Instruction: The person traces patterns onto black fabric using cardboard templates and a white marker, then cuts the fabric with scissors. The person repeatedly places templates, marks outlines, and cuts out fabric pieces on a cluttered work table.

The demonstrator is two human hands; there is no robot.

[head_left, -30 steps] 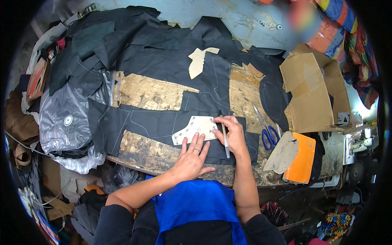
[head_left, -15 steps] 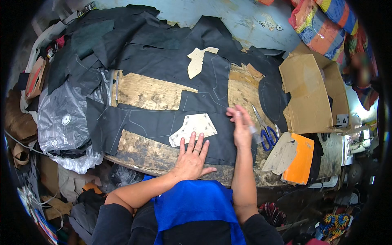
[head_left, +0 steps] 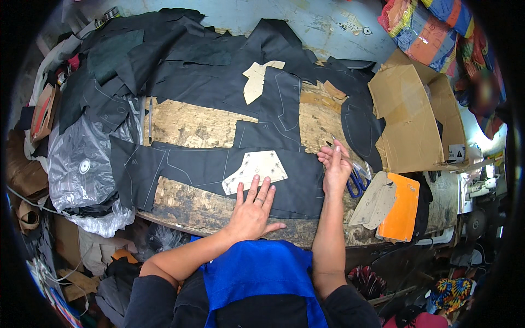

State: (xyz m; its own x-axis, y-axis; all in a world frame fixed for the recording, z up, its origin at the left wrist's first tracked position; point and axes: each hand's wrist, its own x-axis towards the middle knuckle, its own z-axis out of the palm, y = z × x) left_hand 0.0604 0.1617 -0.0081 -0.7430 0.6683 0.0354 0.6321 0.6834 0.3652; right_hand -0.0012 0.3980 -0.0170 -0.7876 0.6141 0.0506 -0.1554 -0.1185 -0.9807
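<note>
The flat, pale card pattern piece (head_left: 255, 170) lies on the soft black cloth strip (head_left: 219, 175), on the rough wooden table (head_left: 186, 126). It looks light and stiff, best pinned from above. The left hand (head_left: 251, 214) lies open, fingertips on the pattern's near edge. Right of the pattern, the right hand (head_left: 336, 169) pinches a thin dark marker (head_left: 332, 145).

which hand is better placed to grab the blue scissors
The right hand. It sits at the right edge of the black fabric, right beside the blue-handled scissors. The left hand lies flat on the fabric, fingertips at the pale cardboard pattern, farther away.
</note>
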